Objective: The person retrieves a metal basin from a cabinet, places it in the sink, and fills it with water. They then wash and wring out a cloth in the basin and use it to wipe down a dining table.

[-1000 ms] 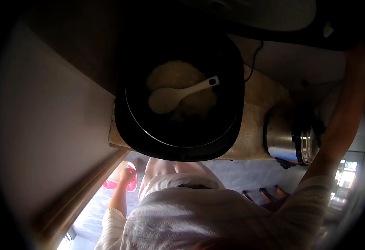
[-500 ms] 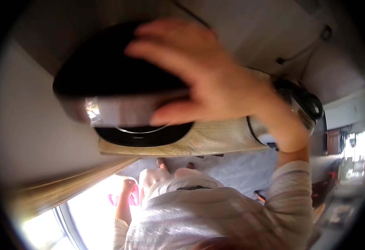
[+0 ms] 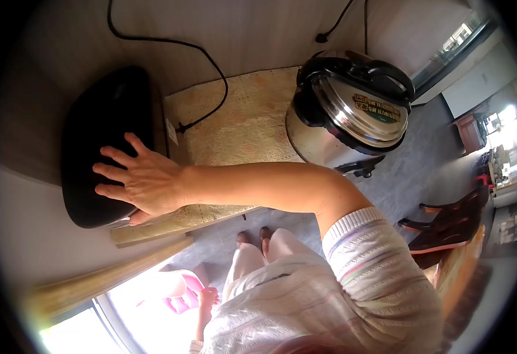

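Under the right hand point(image 3: 146, 182), black lid point(image 3: 96, 127) lies front-to-back.

You have a pale wall point(image 3: 258, 32) behind the table point(image 3: 211, 138), which wears a patterned, yellowish cover. Below you spreads a grey, marbled floor point(image 3: 415, 168). A dark reddish-brown chair point(image 3: 450, 227) stands to the right, by a wooden edge point(image 3: 460, 268). Glaring light floods your lower left beside a window frame point(image 3: 108, 318); another bright opening point(image 3: 509, 127) glows far right.
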The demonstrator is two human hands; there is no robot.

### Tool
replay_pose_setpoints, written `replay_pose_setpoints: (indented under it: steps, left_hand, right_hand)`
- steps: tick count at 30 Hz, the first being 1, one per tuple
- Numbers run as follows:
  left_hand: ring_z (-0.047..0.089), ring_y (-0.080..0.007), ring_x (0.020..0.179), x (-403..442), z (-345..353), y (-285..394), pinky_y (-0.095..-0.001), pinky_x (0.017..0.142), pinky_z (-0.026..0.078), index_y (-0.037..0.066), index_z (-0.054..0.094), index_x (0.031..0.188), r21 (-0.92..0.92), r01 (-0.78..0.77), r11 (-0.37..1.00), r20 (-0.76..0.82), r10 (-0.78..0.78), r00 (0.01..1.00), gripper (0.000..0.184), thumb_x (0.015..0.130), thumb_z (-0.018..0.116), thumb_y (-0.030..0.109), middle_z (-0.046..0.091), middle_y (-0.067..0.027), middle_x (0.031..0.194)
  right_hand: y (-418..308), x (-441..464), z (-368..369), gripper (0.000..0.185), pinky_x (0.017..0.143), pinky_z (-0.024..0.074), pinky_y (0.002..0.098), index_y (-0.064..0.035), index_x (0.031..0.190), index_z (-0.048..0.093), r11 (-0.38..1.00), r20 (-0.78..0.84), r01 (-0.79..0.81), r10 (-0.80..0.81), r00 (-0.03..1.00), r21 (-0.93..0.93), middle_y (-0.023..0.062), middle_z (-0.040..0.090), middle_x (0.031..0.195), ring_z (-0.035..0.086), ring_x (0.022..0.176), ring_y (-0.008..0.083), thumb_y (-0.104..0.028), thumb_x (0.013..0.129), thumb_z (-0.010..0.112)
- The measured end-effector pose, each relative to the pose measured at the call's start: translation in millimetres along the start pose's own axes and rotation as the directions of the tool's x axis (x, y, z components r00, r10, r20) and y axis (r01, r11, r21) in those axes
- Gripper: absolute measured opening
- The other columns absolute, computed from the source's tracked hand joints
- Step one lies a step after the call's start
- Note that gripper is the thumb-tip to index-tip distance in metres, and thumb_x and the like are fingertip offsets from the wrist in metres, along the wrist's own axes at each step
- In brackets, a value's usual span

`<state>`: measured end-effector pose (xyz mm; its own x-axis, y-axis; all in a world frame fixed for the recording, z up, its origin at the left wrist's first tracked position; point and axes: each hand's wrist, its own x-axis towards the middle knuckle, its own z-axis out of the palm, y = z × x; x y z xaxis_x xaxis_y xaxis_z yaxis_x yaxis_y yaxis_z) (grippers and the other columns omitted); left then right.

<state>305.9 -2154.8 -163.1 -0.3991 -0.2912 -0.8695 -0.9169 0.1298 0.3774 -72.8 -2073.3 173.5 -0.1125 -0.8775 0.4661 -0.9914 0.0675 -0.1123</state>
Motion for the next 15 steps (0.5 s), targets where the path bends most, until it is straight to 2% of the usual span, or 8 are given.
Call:
replay_pose_setpoints:
  steps: [1,3,7,10,11,15]
  left_hand:
    - [0.061,-0.0175,0.05,-10,-1,12,-0.0288,0.041,0.049,0.002,0.064,0.087,0.08,-0.044,0.996,-0.003,0.044,0.999,0.015,0.08,0.056,0.012,0.06,-0.0089,0.065]
    - [0.06,-0.017,0.05,-2,-6,18,-0.0293,0.041,0.049,0.002,0.064,0.087,0.066,0.059,0.996,-0.008,-0.059,0.998,0.013,0.081,0.055,0.011,0.06,-0.0087,0.064]
    - [0.059,-0.0164,0.047,39,-24,14,-0.0271,0.038,0.047,0.003,0.065,0.083,0.137,-0.127,0.982,0.011,0.127,0.992,0.012,0.079,0.054,0.007,0.06,-0.0075,0.062]
    - [0.058,-0.0159,0.046,69,-24,23,-0.0262,0.038,0.047,0.003,0.064,0.082,-0.055,-0.05,0.997,0.026,0.052,0.998,0.012,0.079,0.053,0.006,0.06,-0.0072,0.061]
    - [0.058,-0.0155,0.046,74,-23,27,-0.0267,0.039,0.047,0.003,0.064,0.079,0.017,-0.066,0.998,0.042,0.065,0.997,0.011,0.078,0.053,0.005,0.059,-0.0073,0.06]
    - [0.058,-0.0165,0.046,77,-12,38,-0.0287,0.041,0.048,0.002,0.063,0.072,0.009,-0.069,0.998,0.074,0.068,0.995,0.012,0.076,0.056,0.011,0.059,-0.0079,0.058]
  right_hand:
    - [-1,0,1,0.072,0.104,0.0145,0.0611,-0.0158,0.134,0.041,1.0,-0.007,-0.001,0.002,1.0,0.002,0.0133,0.028,0.144,0.017,0.135,0.0337,-0.057,0.076,0.056]
    - [-2,-2,-1,0.072,0.104,0.0141,0.0609,-0.0163,0.134,0.04,1.0,-0.015,-0.017,0.017,1.0,-0.004,0.0129,0.028,0.144,0.017,0.135,0.0336,-0.057,0.077,0.055]
    - [-2,0,-4,0.072,0.105,0.0135,0.0609,-0.0165,0.134,0.041,0.999,0.044,-0.022,0.023,0.999,-0.026,0.0124,0.026,0.144,0.015,0.136,0.0332,-0.057,0.076,0.056]
    - [-4,-1,-3,0.072,0.105,0.0131,0.0608,-0.016,0.133,0.042,1.0,0.001,-0.031,0.031,1.0,-0.004,0.0123,0.028,0.144,0.015,0.135,0.0332,-0.056,0.076,0.058]
    - [-5,-3,-3,0.07,0.105,0.0127,0.0607,-0.0153,0.133,0.042,0.999,-0.008,-0.036,0.036,0.999,0.0,0.0127,0.029,0.143,0.015,0.135,0.0332,-0.054,0.076,0.058]
    - [-28,-32,-10,0.062,0.106,0.0118,0.06,-0.0117,0.13,0.044,0.997,-0.071,-0.042,0.047,0.996,0.069,0.0143,0.032,0.14,0.017,0.134,0.033,-0.044,0.079,0.06]
